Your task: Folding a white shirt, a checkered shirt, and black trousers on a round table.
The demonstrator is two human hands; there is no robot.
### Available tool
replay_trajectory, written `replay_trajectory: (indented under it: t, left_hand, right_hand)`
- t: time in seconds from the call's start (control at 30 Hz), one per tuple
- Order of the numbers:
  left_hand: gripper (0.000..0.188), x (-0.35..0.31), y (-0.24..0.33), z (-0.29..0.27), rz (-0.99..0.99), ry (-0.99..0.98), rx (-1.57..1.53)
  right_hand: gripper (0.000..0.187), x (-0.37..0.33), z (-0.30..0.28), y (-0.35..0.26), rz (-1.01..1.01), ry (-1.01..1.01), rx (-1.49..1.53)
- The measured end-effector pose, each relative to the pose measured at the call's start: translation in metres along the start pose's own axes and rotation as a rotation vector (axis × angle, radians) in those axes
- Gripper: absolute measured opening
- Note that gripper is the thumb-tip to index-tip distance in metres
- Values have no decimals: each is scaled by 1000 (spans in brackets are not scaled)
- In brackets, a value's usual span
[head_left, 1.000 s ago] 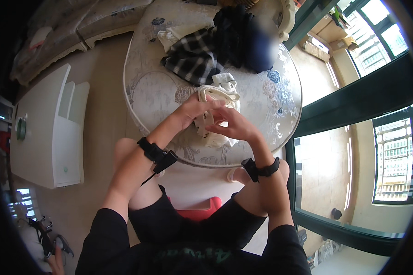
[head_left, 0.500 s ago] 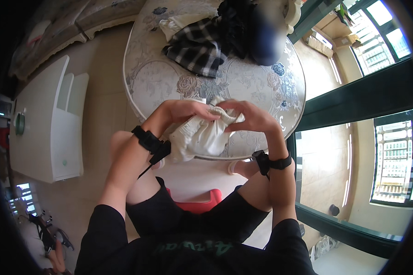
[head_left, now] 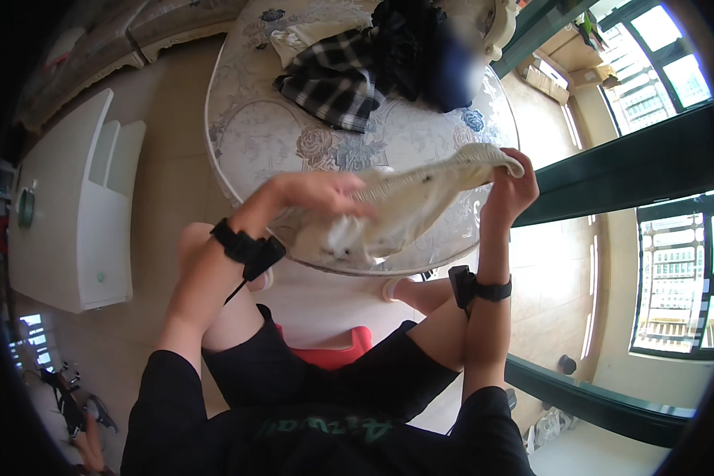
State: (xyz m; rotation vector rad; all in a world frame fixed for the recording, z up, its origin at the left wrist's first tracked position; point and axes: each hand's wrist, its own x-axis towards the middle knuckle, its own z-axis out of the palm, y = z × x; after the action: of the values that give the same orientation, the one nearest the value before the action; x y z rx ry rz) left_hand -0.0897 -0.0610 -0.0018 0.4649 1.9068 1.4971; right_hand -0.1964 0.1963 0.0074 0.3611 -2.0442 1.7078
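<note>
A white garment (head_left: 420, 194) with a gathered elastic waistband and a few small dark marks stretches slantwise over the near edge of the table. My right hand (head_left: 512, 189) is closed on the waistband at its right end and holds it up. At the other end, my left hand (head_left: 321, 194) lies against the waistband, its fingers smeared by motion; whether they grip the cloth cannot be told. The lower left part of the garment hangs blurred below my left hand.
On the oval table (head_left: 254, 151) with a floral cover lie a black-and-white checked garment (head_left: 333, 83), a cream cloth (head_left: 305, 40) and black clothing (head_left: 408, 47). A dark blue rounded thing (head_left: 456, 71) is partly blurred. A white cabinet (head_left: 63, 214) stands left; a dark green frame (head_left: 619, 170) runs at right.
My right hand has moved right and up, drawing the waistband out from its bunched state into a long slanting line. My left hand stays near its former place, now blurred.
</note>
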Motion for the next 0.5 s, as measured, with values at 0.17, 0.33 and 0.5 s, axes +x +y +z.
replay_trajectory:
  t: [0.17,0.33,0.5]
  left_hand:
    - [39,44,-17,114,231,13,-222]
    - [41,66,-4,172,212,-22,-168]
    - [43,60,26,140,314,-54,-63]
  right_hand:
    - [14,9,-24,24,130,220,488]
    - [4,8,-69,53,104,195,514]
    - [13,50,-122,60,-312,91,355]
